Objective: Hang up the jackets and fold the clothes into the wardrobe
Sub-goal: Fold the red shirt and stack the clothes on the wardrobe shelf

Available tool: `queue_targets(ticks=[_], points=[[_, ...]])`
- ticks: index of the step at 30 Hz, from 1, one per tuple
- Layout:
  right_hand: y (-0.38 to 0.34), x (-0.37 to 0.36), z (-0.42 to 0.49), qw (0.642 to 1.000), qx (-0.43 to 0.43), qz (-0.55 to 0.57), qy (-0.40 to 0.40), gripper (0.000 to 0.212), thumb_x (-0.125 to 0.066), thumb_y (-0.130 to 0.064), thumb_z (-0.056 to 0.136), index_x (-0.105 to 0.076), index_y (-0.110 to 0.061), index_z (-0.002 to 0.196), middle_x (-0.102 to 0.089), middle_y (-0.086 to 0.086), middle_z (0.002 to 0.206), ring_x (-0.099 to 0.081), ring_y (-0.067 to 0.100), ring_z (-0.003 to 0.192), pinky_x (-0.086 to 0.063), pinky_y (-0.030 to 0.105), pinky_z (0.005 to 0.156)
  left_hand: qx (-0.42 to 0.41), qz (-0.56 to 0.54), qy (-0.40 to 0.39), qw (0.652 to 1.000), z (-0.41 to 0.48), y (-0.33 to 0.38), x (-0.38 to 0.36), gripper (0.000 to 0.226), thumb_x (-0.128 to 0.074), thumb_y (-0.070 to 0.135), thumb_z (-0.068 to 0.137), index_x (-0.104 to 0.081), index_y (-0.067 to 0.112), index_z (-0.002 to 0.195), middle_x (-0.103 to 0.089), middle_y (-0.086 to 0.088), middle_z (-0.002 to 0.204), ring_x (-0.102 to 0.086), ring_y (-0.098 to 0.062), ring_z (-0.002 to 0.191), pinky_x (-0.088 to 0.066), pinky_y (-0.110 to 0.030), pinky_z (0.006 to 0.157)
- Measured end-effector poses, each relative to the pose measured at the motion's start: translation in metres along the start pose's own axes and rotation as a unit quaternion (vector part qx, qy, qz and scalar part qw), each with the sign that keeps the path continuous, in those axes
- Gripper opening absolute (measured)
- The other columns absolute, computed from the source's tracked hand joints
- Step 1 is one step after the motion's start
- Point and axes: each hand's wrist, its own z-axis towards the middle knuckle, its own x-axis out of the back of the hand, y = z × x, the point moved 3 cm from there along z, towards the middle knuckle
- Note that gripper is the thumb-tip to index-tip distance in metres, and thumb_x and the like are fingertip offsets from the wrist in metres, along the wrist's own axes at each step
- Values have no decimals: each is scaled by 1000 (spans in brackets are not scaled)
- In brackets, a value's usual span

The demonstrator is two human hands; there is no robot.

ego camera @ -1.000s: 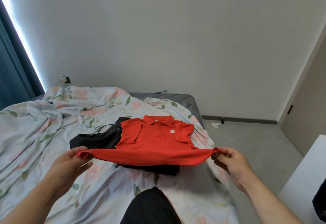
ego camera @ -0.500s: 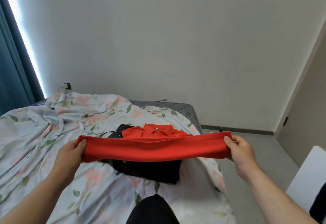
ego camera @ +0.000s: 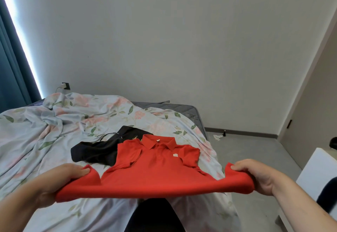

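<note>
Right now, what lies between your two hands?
The lower edge of the red polo shirt, stretched from the left hand to the right hand, each gripping one end; head view.

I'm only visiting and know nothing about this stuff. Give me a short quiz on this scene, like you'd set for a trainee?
1. True or false: the left hand and the right hand both grip the hem end of the red polo shirt.
2. What lies on the bed at the shirt's left side? A) a black garment B) a blue towel C) a pillow
3. Fill in: the bed sheet has a ____ pattern.
Key: 1 true; 2 A; 3 floral.
</note>
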Motion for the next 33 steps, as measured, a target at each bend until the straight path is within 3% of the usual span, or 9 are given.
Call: queue_targets(ticks=[5,9,12,14,16,19,26,29,33], points=[[3,8,22,999,4,25,45,12,-64,-9,87,-60,-13,76,-53,4,58,-48,15,53,-44,26,56,4,-68,33,997,13,11,2,34,-64,20,83,-65,-6,104,-68,-30,97,-63,-44,93,-51,-46,80],[7,9,58,997,19,27,72,26,-64,-13,92,-49,-16,72,-32,-2,50,-21,10,42,-24,21,44,12,-17,120,993,49,8,10,27,-71,28,89,-55,15,71,-35,-1,58,-28,-15,53,-20,-28,51],[7,-1,83,985,1,168,41,10,-56,-13,98,-55,-13,88,-66,6,63,-47,9,37,-44,18,41,73,-199,88,973,76,6,0,25,-60,27,97,-51,15,77,-55,-4,51,-43,-11,34,-32,-16,34],[3,-9,99,963,-5,268,-17,6,-53,-10,98,-58,-9,100,-76,12,97,-72,20,63,-59,29,53,92,-335,41,937,91,8,-11,14,-56,18,97,-61,8,104,-75,-10,87,-71,-18,67,-58,-27,55],[-2,-13,117,939,-2,335,-80,43,-73,-8,76,-60,-5,117,-70,13,121,-72,32,102,-62,43,73,69,-402,6,913,107,10,-14,54,-78,6,69,-60,3,120,-71,-14,115,-67,-26,107,-52,-39,89],[-5,-16,148,914,4,386,-126,102,-86,-4,33,-53,-9,130,-61,17,135,-52,39,130,-51,59,91,47,-441,-23,896,136,8,-18,107,-88,-5,18,-59,1,121,-67,-18,123,-60,-31,121,-43,-46,99],[-25,-23,235,918,-11,388,-78,132,-86,-12,17,-42,-5,142,-56,15,140,-45,35,134,-43,59,95,47,-440,54,895,208,26,-22,92,-68,1,47,-48,-1,136,-64,-22,127,-58,-33,122,-46,-49,96],[-39,-35,267,932,-7,359,-53,120,-88,-19,23,-49,-10,136,-57,9,136,-44,33,133,-43,55,98,54,-413,88,905,239,40,-25,71,-46,9,69,-46,0,140,-58,-19,135,-56,-31,124,-45,-48,98],[-27,-48,304,952,0,302,47,51,-47,-14,91,-43,-7,141,-51,7,144,-59,30,117,-51,43,89,-3,-397,102,912,272,37,-32,64,-43,13,91,-29,11,154,-49,-11,142,-47,-28,134,-45,-50,100]])
